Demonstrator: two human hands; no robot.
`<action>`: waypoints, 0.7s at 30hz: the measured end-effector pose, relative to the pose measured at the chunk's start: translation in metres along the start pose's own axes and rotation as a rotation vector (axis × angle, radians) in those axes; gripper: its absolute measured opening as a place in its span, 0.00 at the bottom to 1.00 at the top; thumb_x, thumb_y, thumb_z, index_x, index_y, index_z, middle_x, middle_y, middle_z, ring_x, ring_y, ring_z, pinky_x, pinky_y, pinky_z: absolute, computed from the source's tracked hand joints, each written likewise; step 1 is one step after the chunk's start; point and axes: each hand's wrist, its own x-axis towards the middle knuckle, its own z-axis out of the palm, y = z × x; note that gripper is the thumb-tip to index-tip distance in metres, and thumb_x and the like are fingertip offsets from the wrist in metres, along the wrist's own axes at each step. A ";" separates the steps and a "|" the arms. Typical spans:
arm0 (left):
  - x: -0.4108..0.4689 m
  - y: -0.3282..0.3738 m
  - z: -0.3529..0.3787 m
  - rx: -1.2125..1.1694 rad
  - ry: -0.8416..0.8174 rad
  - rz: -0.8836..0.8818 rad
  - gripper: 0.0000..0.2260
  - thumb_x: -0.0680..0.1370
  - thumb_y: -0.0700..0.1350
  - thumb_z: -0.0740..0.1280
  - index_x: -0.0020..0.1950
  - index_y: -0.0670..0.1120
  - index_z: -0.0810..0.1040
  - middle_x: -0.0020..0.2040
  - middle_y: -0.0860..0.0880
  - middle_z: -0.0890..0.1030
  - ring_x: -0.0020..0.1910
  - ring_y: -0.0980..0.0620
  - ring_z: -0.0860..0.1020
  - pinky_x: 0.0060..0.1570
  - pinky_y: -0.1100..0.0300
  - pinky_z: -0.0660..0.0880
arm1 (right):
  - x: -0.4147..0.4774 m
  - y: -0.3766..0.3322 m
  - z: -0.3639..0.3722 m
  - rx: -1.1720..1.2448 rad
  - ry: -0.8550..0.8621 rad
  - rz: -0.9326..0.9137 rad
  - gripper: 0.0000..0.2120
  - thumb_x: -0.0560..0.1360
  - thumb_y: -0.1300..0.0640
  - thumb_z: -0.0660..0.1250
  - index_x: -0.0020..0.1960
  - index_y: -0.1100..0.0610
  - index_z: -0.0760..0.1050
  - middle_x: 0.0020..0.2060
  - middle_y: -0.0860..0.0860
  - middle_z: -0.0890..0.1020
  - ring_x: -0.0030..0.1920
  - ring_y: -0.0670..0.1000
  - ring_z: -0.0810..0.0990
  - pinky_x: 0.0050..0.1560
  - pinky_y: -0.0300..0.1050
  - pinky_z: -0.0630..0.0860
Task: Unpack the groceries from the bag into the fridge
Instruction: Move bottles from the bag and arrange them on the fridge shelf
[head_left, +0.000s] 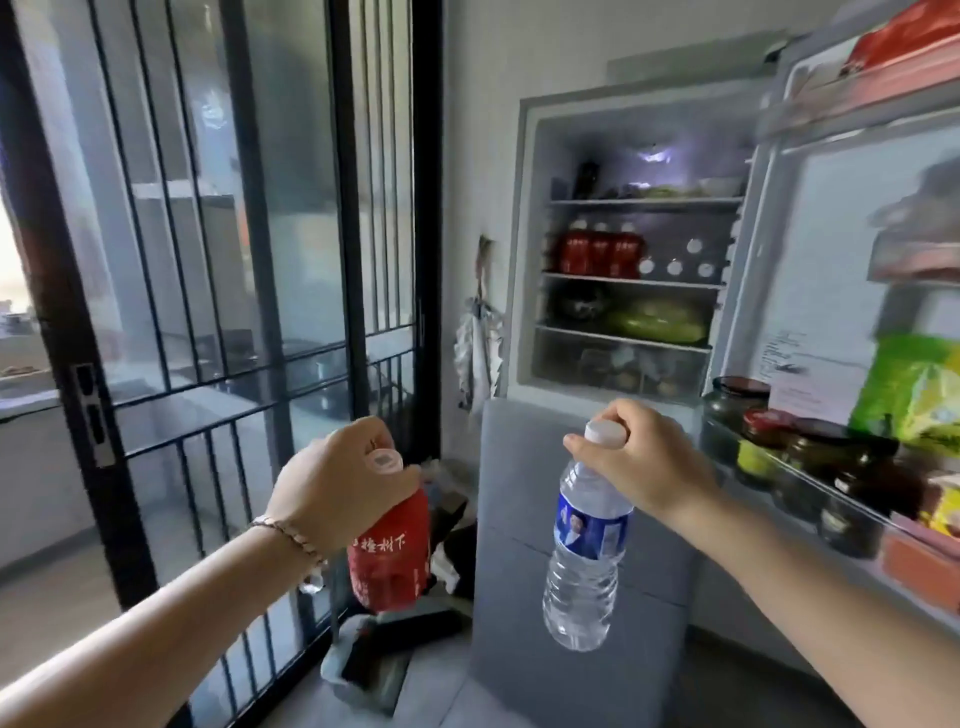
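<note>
Both my hands are full: my left hand (337, 478) grips a red-labelled bottle (387, 561) by its neck, and my right hand (636, 457) pinches the white cap of a clear water bottle (584, 556) that hangs below it. Ahead, the fridge (631, 249) stands open, its shelves already stocked with red bottles (597, 252). Jars (810, 457) line the door rack at right.

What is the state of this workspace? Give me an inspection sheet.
Surface: fridge open, shelves part stocked.
Job's things: red bottle; water bottle; both held in the air, short of the fridge.
Clutter: jars and green packet in door rack; bags on floor.
Grippers: left hand grips red bottle's neck; right hand holds water bottle by cap.
Cables: nothing seen.
Surroundings: barred glass door at left.
</note>
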 end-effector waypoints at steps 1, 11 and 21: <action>0.029 0.008 0.005 -0.029 -0.001 0.033 0.09 0.69 0.53 0.71 0.38 0.51 0.73 0.35 0.53 0.79 0.33 0.55 0.77 0.28 0.63 0.72 | 0.022 0.000 -0.004 -0.027 0.040 0.010 0.14 0.70 0.43 0.69 0.42 0.53 0.71 0.36 0.46 0.77 0.40 0.51 0.76 0.36 0.43 0.68; 0.297 0.099 0.085 -0.367 -0.039 0.241 0.07 0.70 0.49 0.70 0.38 0.49 0.74 0.37 0.48 0.79 0.37 0.50 0.78 0.35 0.57 0.77 | 0.223 0.030 -0.045 -0.173 0.378 0.079 0.12 0.73 0.44 0.65 0.46 0.52 0.71 0.40 0.44 0.77 0.40 0.48 0.75 0.33 0.39 0.64; 0.479 0.185 0.206 -0.538 0.047 0.231 0.06 0.71 0.45 0.67 0.41 0.42 0.75 0.34 0.48 0.77 0.34 0.50 0.76 0.34 0.60 0.72 | 0.396 0.108 -0.083 -0.282 0.459 0.051 0.10 0.70 0.43 0.66 0.44 0.49 0.73 0.44 0.47 0.79 0.44 0.52 0.75 0.42 0.43 0.67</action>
